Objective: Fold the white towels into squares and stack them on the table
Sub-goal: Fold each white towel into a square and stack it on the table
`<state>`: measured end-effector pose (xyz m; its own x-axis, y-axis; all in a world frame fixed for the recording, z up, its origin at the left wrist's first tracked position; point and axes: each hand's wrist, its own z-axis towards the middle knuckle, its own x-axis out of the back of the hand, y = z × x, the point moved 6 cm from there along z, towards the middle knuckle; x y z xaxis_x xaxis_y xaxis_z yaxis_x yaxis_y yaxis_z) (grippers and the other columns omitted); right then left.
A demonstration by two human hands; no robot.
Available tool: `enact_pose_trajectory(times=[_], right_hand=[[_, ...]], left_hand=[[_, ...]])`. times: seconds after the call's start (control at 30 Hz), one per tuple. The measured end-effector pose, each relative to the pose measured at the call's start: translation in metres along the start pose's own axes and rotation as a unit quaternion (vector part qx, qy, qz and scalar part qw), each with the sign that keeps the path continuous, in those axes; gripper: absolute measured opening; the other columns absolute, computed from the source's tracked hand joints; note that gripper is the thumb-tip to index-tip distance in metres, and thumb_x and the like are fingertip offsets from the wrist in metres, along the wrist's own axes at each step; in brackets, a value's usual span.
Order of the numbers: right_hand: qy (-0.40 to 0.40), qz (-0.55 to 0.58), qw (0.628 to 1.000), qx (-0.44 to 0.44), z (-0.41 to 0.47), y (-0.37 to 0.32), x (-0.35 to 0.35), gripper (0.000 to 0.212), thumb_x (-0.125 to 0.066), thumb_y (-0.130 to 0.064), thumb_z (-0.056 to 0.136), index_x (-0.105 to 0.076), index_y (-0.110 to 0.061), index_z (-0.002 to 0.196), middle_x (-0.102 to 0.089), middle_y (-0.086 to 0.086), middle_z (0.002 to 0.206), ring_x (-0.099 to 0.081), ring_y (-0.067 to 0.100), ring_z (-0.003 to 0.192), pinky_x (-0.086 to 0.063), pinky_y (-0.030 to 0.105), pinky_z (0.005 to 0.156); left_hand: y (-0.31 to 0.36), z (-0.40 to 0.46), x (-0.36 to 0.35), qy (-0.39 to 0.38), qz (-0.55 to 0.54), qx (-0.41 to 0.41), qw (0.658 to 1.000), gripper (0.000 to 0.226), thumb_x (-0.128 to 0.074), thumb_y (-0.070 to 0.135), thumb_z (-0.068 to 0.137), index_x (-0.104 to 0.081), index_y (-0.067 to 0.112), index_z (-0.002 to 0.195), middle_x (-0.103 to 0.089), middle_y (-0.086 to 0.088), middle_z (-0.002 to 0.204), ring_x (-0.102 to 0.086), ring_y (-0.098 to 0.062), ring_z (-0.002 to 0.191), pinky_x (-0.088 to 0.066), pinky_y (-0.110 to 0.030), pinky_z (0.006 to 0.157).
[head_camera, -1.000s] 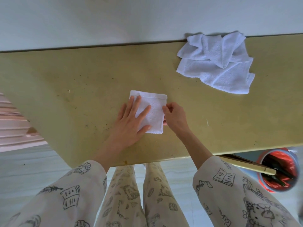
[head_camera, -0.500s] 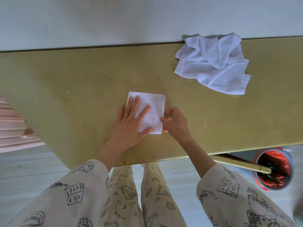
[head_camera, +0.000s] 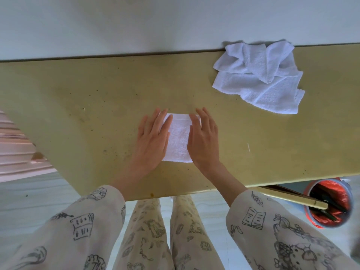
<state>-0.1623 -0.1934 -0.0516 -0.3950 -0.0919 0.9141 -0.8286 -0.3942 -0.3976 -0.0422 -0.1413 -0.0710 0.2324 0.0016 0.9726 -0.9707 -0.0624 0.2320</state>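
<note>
This looks like a room at home. I stand in loose pyjamas [head_camera: 272, 227] printed with books and leaves, sleeves and trousers alike, which is house wear. My bench [head_camera: 87, 106] is a plain yellowish top, scuffed and speckled, pushed against a bare pale wall [head_camera: 136, 22] across the top of the frame. Small white towels [head_camera: 259, 78] lie crumpled at its upper right, ordinary household linen. The floor [head_camera: 29, 201] at lower left is pale with a faint grain. At lower right, under the bench edge, stands a small bin [head_camera: 329, 203] lined with a red bag. Pink slatted furniture [head_camera: 13, 145] shows at the left edge; I cannot tell what it is.
</note>
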Motion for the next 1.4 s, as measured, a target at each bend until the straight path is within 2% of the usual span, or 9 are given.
enact_pose_trajectory(times=[0.13,0.3,0.57,0.73,0.83,0.93,1.23,1.3,1.4], right_hand=[[-0.066,-0.070,0.995,0.021,-0.009,0.005,-0.029,0.046,-0.039,-0.017,0.091,-0.046,0.000,0.132,-0.044,0.015,0.143,-0.035,0.027,0.135,-0.032,0.049,0.109],[-0.095,-0.074,0.992,0.029,-0.013,0.017,-0.040,0.055,-0.032,-0.030,0.092,-0.035,-0.002,0.140,-0.035,0.014,0.148,-0.020,0.022,0.139,-0.016,0.045,0.113],[-0.143,-0.102,0.984,0.010,-0.011,0.015,-0.041,0.059,-0.029,-0.033,0.093,-0.029,-0.001,0.142,-0.031,0.013,0.151,-0.017,0.022,0.140,-0.014,0.045,0.113],[-0.126,-0.004,0.991,-0.039,-0.009,0.016,-0.019,0.058,-0.031,-0.033,0.093,-0.029,-0.003,0.144,-0.028,0.017,0.151,-0.023,0.030,0.141,-0.019,0.046,0.114],[-0.093,0.073,0.981,-0.153,-0.010,0.022,0.004,0.047,-0.046,-0.028,0.094,-0.045,-0.002,0.133,-0.046,0.016,0.137,-0.042,0.032,0.127,-0.035,0.043,0.106],[-0.147,0.085,0.957,-0.237,-0.009,0.024,0.005,0.040,-0.055,-0.031,0.092,-0.050,-0.006,0.123,-0.052,0.010,0.120,-0.047,0.028,0.112,-0.038,0.037,0.095],[-0.241,0.122,0.905,-0.328,-0.009,0.011,-0.013,0.029,-0.054,-0.036,0.090,-0.053,-0.010,0.103,-0.058,0.001,0.096,-0.055,0.023,0.094,-0.045,0.041,0.089],[-0.260,0.143,0.896,-0.331,-0.011,0.011,-0.017,0.023,-0.052,-0.037,0.090,-0.053,-0.014,0.084,-0.054,-0.003,0.075,-0.053,0.017,0.073,-0.045,0.031,0.071],[-0.259,0.152,0.908,-0.293,-0.011,0.004,-0.013,0.042,-0.054,-0.031,0.089,-0.032,-0.018,0.057,-0.034,-0.004,0.059,-0.034,0.014,0.055,-0.024,0.024,0.049]], left_hand=[[-0.005,0.002,-0.018,-0.066,0.009,-0.013,0.998,0.055,-0.025,0.032,0.095,-0.027,0.003,0.142,-0.026,-0.010,0.152,-0.023,-0.021,0.140,-0.021,-0.050,0.113],[-0.009,-0.002,-0.024,-0.053,0.047,-0.026,0.997,0.059,-0.027,0.038,0.095,-0.024,0.004,0.143,-0.025,-0.011,0.152,-0.020,-0.020,0.141,-0.018,-0.049,0.113],[-0.007,0.000,-0.024,-0.082,0.060,-0.009,0.995,0.061,-0.025,0.040,0.094,-0.018,0.006,0.144,-0.024,-0.011,0.153,-0.024,-0.021,0.140,-0.021,-0.054,0.112],[-0.006,-0.003,-0.014,-0.098,0.048,0.027,0.994,0.058,-0.029,0.038,0.091,-0.035,0.006,0.139,-0.038,-0.010,0.146,-0.036,-0.022,0.134,-0.031,-0.053,0.106],[-0.005,-0.011,-0.004,-0.091,0.015,0.064,0.994,0.052,-0.028,0.032,0.092,-0.047,0.005,0.132,-0.050,-0.010,0.135,-0.048,-0.025,0.125,-0.037,-0.049,0.103],[-0.008,-0.020,0.001,-0.083,-0.014,0.071,0.994,0.048,-0.028,0.025,0.090,-0.049,0.006,0.129,-0.053,-0.009,0.133,-0.050,-0.025,0.123,-0.040,-0.045,0.100],[-0.016,-0.040,0.009,-0.098,-0.054,0.053,0.992,0.046,-0.031,0.019,0.084,-0.054,0.008,0.122,-0.058,-0.005,0.119,-0.043,-0.019,0.111,-0.046,-0.039,0.089],[-0.018,-0.047,0.012,-0.109,-0.083,0.050,0.989,0.048,-0.029,0.021,0.084,-0.054,0.009,0.123,-0.057,-0.004,0.119,-0.043,-0.019,0.110,-0.046,-0.039,0.088],[-0.024,-0.055,0.015,-0.136,-0.157,0.059,0.976,0.056,-0.018,0.028,0.086,-0.052,0.009,0.126,-0.053,-0.004,0.127,-0.046,-0.024,0.118,-0.038,-0.039,0.097]])
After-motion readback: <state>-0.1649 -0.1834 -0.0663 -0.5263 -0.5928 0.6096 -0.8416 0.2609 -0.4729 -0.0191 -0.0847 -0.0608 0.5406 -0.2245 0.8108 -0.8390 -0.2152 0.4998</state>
